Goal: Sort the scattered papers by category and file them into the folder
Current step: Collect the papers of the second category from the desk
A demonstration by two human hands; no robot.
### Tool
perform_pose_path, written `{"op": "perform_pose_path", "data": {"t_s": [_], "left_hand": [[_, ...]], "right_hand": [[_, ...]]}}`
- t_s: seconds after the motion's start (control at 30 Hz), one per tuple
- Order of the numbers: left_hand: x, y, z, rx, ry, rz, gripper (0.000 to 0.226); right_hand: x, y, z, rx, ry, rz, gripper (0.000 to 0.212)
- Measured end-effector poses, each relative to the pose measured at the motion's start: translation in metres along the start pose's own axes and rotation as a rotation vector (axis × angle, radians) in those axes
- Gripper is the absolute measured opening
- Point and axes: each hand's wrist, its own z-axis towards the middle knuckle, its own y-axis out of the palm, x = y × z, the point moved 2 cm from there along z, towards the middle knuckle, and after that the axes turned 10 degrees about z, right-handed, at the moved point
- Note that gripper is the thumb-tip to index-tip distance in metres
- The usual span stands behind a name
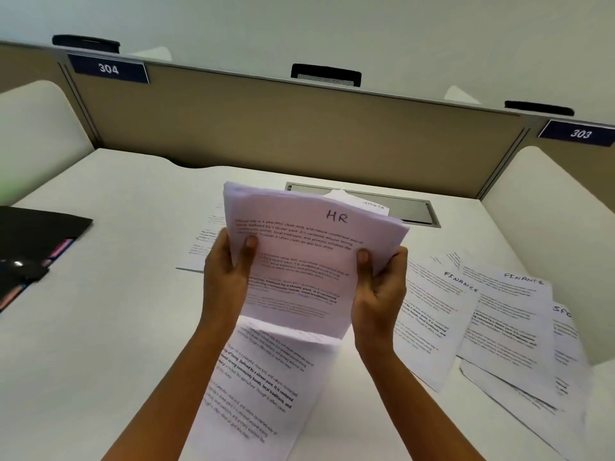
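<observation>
Both hands are clamped on the HR stack [299,261]: the left hand [226,271] grips its left edge and the right hand [379,287] its right edge, thumbs on the front sheet. The stack is held tilted up above the tabletop [116,311], its long axis running away from the person.

The black folder [36,237] lies well apart to the left at the tabletop's edge, coloured tabs showing; whether it is open cannot be told. The left hand is the nearer one, so filing would likely mean carrying the stack leftward over bare tabletop, with nothing standing in the path.

A printed sheet [266,377] lies under the wrists. Two FINANCE sheets [442,314] overlap other papers to the right, and a SPORTS sheet [372,205] peeks out behind the stack, beside a metal cable hatch [416,209].
</observation>
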Motion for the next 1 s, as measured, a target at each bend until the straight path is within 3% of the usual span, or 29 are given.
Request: {"op": "perform_pose_path", "data": {"t_s": [0.13, 0.27, 0.43, 0.5, 0.6, 0.77, 0.9, 1.0], "left_hand": [[-0.015, 0.002, -0.009, 0.035, -0.172, -0.052, 0.019], [-0.014, 0.002, -0.015, 0.077, -0.166, -0.039, 0.018], [-0.001, 0.002, -0.015, 0.152, -0.089, -0.032, 0.018], [-0.004, 0.002, -0.018, 0.191, -0.081, -0.023, 0.028], [-0.017, 0.003, -0.025, 0.149, -0.092, 0.024, 0.034], [-0.027, 0.011, -0.032, 0.098, -0.135, 0.03, 0.032], [-0.011, 0.012, -0.027, 0.141, -0.082, -0.014, 0.019], [-0.018, 0.01, -0.03, 0.092, -0.106, 0.002, 0.022]], "right_hand": [[0.018, -0.006, -0.01, -0.106, 0.085, -0.048, 0.016], [0.032, -0.013, -0.022, -0.072, 0.16, -0.057, 0.011], [0.018, -0.005, -0.009, -0.047, 0.108, -0.032, 0.003], [0.017, -0.008, -0.01, -0.063, 0.099, -0.01, 0.007], [0.028, -0.018, -0.022, -0.075, 0.165, -0.01, 0.004], [0.037, -0.02, -0.031, -0.126, 0.192, -0.041, 0.025], [0.028, -0.017, -0.02, -0.091, 0.134, -0.027, 0.016], [0.037, -0.022, -0.025, -0.088, 0.17, -0.088, 0.01]]}}
